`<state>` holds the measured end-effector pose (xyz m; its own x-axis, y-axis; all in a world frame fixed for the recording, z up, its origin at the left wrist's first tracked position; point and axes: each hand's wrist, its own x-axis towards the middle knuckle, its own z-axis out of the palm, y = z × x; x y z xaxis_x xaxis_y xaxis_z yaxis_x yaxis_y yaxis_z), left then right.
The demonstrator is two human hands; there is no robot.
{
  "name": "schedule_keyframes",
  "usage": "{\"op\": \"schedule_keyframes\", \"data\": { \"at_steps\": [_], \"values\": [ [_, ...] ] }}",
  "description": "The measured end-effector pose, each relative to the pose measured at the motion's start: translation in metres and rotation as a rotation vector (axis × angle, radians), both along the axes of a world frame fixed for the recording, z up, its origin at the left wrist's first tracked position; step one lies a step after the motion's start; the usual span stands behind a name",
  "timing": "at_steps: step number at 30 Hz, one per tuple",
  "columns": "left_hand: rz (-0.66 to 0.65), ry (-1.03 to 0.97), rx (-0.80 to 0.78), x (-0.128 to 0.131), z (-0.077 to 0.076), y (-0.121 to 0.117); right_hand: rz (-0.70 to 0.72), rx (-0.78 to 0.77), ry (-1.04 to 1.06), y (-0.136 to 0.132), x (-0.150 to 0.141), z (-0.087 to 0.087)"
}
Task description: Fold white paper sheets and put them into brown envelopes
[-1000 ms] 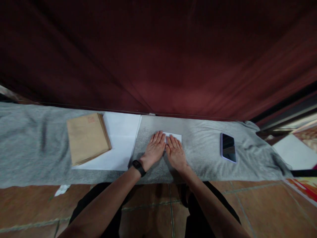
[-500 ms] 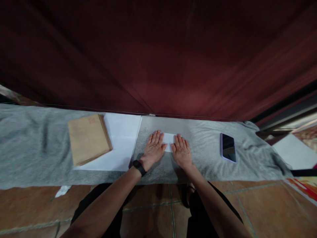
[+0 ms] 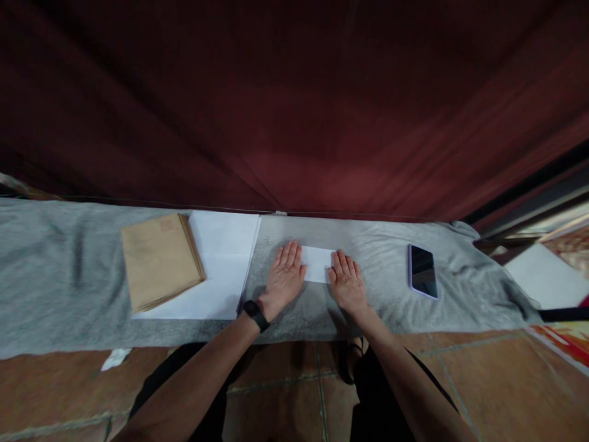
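Observation:
A small white piece of paper [image 3: 317,264], apparently folded, lies flat on the grey cloth [image 3: 381,270] in front of me. Over its left end rests my left hand [image 3: 284,273], palm down with the fingers stretched out; a black band is on that wrist. My right hand [image 3: 347,282] lies flat on the paper's right end, fingers extended. Between the two hands the middle of the paper shows, while its ends are covered.
To the left, a stack of brown envelopes [image 3: 161,261] sits on white paper sheets [image 3: 227,252]. A phone [image 3: 423,271] with a purple edge lies to the right. A dark red curtain [image 3: 294,110] hangs behind the cloth, and a white scrap [image 3: 116,358] is on the tiled floor [image 3: 276,405].
My right hand has slid to the right along the paper, so more of the white surface shows between my hands. My left hand has stayed nearly in place.

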<state>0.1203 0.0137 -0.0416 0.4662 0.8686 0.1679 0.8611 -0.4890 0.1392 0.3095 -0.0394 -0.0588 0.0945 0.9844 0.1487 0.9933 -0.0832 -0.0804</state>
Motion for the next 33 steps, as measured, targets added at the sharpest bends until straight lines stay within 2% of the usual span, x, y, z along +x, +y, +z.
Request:
{"op": "schedule_keyframes", "data": {
  "at_steps": [3, 6, 13, 20, 27, 33],
  "values": [
    [-0.153, -0.052, 0.011, 0.012, 0.000, -0.008, -0.007, -0.010, -0.003, 0.001, -0.002, 0.001],
    [-0.226, -0.068, 0.010, 0.022, -0.006, -0.013, -0.010, -0.023, -0.001, 0.002, -0.002, 0.003],
    [-0.224, -0.031, 0.008, 0.026, -0.016, -0.011, 0.003, 0.008, 0.080, 0.007, -0.001, 0.007],
    [-0.279, 0.038, 0.008, 0.025, -0.020, -0.012, 0.280, 0.045, 0.368, 0.018, -0.032, 0.000],
    [-0.272, 0.059, -0.001, 0.023, -0.016, -0.012, 0.255, 0.040, 0.415, 0.017, -0.037, -0.003],
    [-0.212, 0.071, -0.010, 0.014, -0.016, -0.005, 0.268, 0.022, 0.309, 0.015, -0.033, -0.003]
  ]
}}
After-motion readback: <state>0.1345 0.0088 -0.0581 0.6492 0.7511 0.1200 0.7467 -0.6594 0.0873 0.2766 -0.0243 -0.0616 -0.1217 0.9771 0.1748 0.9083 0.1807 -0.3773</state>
